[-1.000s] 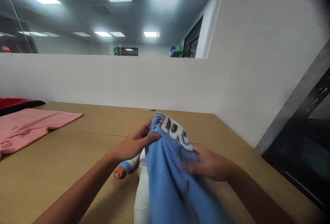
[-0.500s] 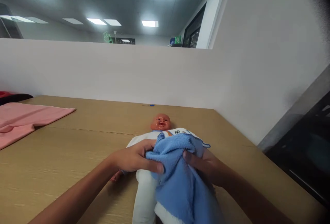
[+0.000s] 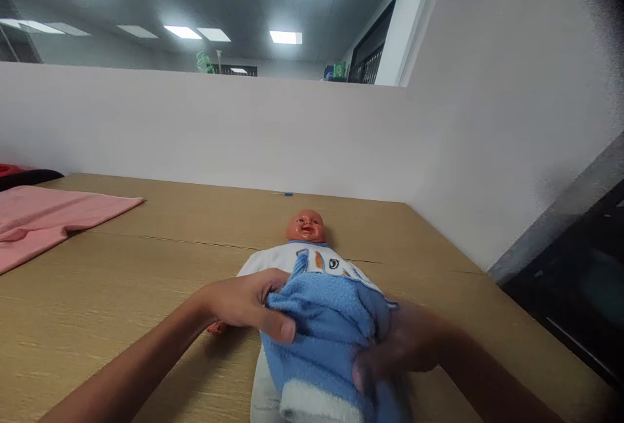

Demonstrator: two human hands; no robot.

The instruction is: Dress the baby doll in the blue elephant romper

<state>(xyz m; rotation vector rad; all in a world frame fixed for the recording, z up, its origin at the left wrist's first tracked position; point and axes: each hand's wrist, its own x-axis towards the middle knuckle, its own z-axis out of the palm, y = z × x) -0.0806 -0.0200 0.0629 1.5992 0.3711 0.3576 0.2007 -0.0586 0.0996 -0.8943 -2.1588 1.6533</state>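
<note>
A baby doll lies on its back on the table, head pointing away from me. It has white clothing with a blue collar. Over its front is a fluffy blue and white baby garment, with stitched shapes near the chest and a white band at the lower end. My left hand grips the garment's left side, thumb on top and the other fingers under the cloth. On the right side, my right hand is blurred, its thumb on the blue cloth and its fingers mostly hidden.
The doll lies on a wooden table that meets a white wall. A pink cloth lies at the left, with a black and red item behind it. Near the wall is a thin blue-tipped object. A dark panel stands at the right.
The blue cloth, bunched up before, is now spread lower and flatter over the doll's body. The stitched chest shows more, and my right hand has moved down slightly.
</note>
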